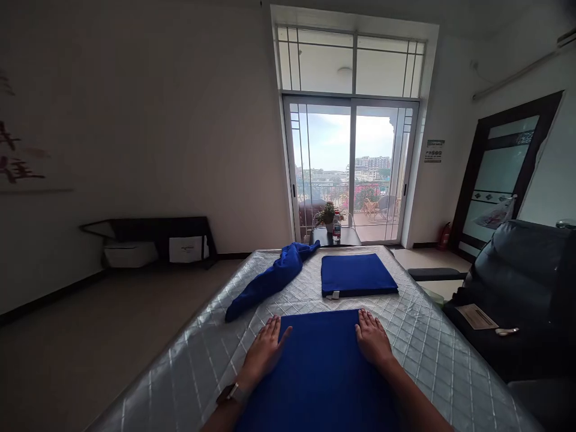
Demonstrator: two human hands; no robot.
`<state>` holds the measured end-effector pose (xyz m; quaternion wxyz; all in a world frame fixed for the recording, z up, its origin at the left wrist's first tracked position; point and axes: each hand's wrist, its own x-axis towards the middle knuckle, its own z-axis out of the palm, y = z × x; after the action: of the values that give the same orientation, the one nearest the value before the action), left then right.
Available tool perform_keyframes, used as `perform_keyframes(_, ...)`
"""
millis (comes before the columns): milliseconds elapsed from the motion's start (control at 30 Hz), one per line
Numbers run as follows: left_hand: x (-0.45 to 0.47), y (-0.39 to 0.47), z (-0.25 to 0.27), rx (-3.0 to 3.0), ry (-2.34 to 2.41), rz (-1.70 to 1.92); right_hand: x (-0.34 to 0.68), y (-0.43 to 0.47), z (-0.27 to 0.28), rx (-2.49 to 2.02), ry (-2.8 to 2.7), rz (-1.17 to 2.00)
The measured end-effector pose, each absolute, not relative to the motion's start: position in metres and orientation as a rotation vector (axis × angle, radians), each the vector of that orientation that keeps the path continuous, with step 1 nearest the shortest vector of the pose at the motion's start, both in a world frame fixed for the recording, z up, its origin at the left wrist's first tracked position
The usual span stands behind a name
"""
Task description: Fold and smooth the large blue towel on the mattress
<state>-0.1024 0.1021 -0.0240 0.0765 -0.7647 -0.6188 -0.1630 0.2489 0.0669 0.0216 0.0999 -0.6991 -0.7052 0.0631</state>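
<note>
Head view. Nearest: the flat blue cloth (319,372) lies centred before me on a silver quilted surface (180,372). My left hand (264,348) rests along its far-left corner, fingers straight, thumb spread over the fabric. My right hand (372,342) lies flat at the far-right corner, fingers extended side by side. Farther: bunched blue cloth (270,279) at left, folded blue cloth (357,273) at right. Beyond: dark table (324,237) bearing a potted plant (329,215) and bottle (336,231).
</note>
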Motion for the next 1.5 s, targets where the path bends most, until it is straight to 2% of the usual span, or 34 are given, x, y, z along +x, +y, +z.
perform_keyframes(733, -0.09, 0.086, -0.001, -2.294, -2.027, -0.459, 0.239, 0.047, 0.045, -2.132, -2.11, 0.052)
perform_keyframes(1067, -0.099, 0.098, -0.021, -2.332, -1.856, -0.558, 0.239, 0.022, 0.026, -2.09, -2.1, 0.175)
perform_keyframes(1300, -0.1, 0.1, -0.016, -2.318, -1.874, -0.446, 0.24, 0.023, 0.025, -2.078, -2.065, 0.207)
perform_keyframes(1433, -0.078, 0.097, 0.003, -2.239, -1.993, -0.308, 0.241, 0.023, 0.024, -2.041, -2.046, 0.229)
perform_keyframes(1500, -0.044, 0.09, 0.012, -2.36, -1.877, -0.33, 0.241, 0.023, 0.024, -2.034, -2.041, 0.236)
